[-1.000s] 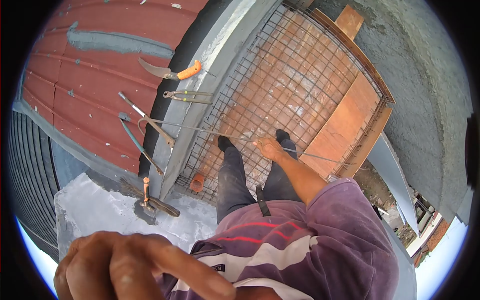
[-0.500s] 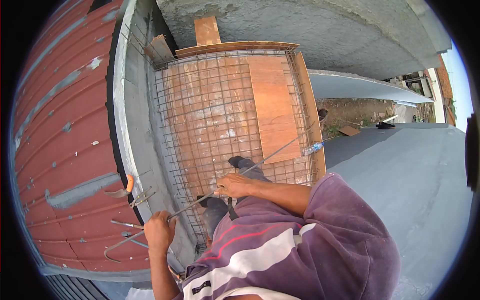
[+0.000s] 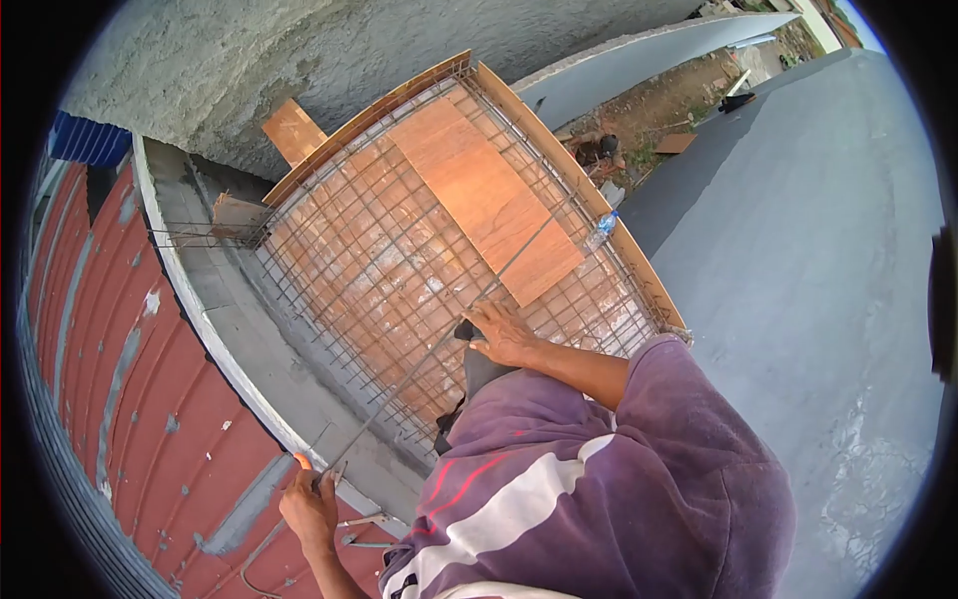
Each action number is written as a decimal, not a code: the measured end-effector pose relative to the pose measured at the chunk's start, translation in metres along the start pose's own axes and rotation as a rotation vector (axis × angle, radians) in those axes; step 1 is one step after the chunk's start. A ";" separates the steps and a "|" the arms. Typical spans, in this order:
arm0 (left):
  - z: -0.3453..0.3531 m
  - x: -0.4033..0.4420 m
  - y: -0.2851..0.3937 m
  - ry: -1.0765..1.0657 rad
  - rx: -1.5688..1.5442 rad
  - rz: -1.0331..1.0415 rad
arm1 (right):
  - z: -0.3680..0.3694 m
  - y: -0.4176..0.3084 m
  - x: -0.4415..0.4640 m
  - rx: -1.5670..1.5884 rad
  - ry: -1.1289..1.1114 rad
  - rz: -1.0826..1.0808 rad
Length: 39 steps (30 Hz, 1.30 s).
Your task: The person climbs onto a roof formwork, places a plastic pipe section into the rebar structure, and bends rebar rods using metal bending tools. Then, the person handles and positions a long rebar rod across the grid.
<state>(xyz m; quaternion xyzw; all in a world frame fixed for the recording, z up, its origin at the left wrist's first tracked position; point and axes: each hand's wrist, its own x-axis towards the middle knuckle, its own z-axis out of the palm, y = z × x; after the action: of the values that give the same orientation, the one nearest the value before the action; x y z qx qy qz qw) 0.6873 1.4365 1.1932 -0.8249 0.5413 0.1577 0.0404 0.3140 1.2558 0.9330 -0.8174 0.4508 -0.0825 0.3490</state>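
Note:
A long thin metal rod (image 3: 399, 387) slants from the plywood strip down to the lower left, where its end curves. My left hand (image 3: 311, 507) is closed around the rod's lower part, above the roof edge. Near the rod's middle, my right hand (image 3: 502, 333) has its fingertips on it, in front of my dark-clad leg. Beneath the rod lies a grid of steel bars (image 3: 344, 262) over reddish-brown boards. The plywood strip (image 3: 479, 200) rests on the grid's upper right part.
Wooden boards (image 3: 589, 182) edge the grid; a plastic bottle (image 3: 601, 230) lies near the right one. A concrete ledge (image 3: 289, 349) separates the grid from the red metal roof (image 3: 150, 399). Tools (image 3: 361, 521), partly hidden, lie near my left hand. A rough wall (image 3: 299, 60) stands behind.
The view has swung, so the grid now appears tilted. My left hand, raised near the camera a second ago, came down onto the rod. The orange-handled saw has mostly dropped from sight.

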 end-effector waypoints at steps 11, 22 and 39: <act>-0.018 0.046 -0.010 -0.068 -0.023 -0.006 | 0.079 0.178 -0.182 0.070 -0.436 0.773; -0.037 0.072 0.003 0.021 -0.018 -0.023 | 0.064 0.243 -0.225 -0.011 -0.347 0.752; -0.018 0.018 -0.002 0.045 -0.033 -0.077 | 0.004 0.268 -0.163 0.008 -0.188 0.745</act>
<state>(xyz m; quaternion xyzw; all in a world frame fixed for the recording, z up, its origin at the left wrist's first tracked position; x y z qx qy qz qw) 0.6993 1.4167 1.2043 -0.8489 0.5073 0.1467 0.0205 0.0393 1.2930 0.7868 -0.6003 0.6826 0.1233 0.3981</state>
